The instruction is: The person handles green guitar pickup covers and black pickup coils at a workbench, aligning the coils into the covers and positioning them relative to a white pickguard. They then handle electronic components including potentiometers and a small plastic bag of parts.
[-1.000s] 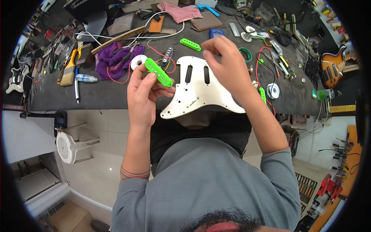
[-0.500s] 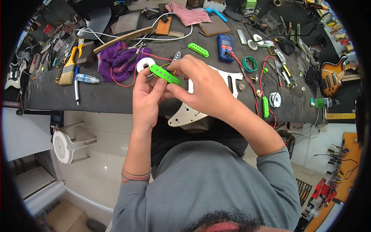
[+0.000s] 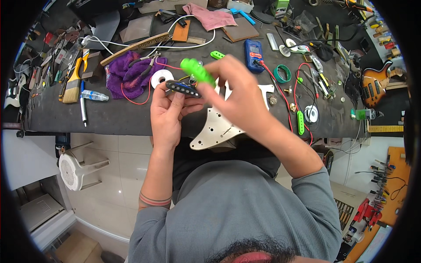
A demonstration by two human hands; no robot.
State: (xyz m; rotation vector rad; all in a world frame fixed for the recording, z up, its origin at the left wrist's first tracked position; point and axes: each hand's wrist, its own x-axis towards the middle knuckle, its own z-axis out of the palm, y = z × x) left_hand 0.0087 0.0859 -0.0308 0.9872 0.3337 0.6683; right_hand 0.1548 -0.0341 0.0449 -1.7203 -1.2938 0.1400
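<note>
My left hand [image 3: 169,111] grips a guitar pickup [image 3: 183,89], dark with a row of round metal pole pieces, thumb on its near side. Just above it, my right hand [image 3: 234,90] holds a bright green pickup cover [image 3: 197,71], blurred by motion and apart from the pickup. Under my right hand lies a cream guitar pickguard [image 3: 215,129] on the dark bench, partly covered by the hand. A second green cover [image 3: 217,55] rests behind my right hand, and a third green cover [image 3: 301,122] lies to the right by the red wires.
Left of my hands are a white wire spool [image 3: 162,78], a purple cloth [image 3: 131,72], a brush [image 3: 73,85] and a small bottle [image 3: 94,95]. On the right lie a blue multimeter [image 3: 253,55], a green tape roll [image 3: 282,73] and another spool [image 3: 311,114]. A white stool [image 3: 72,168] stands on the floor.
The green cover has come off the pickup. My right hand has lifted it up and away, baring the dark pickup, which stays in my left hand.
</note>
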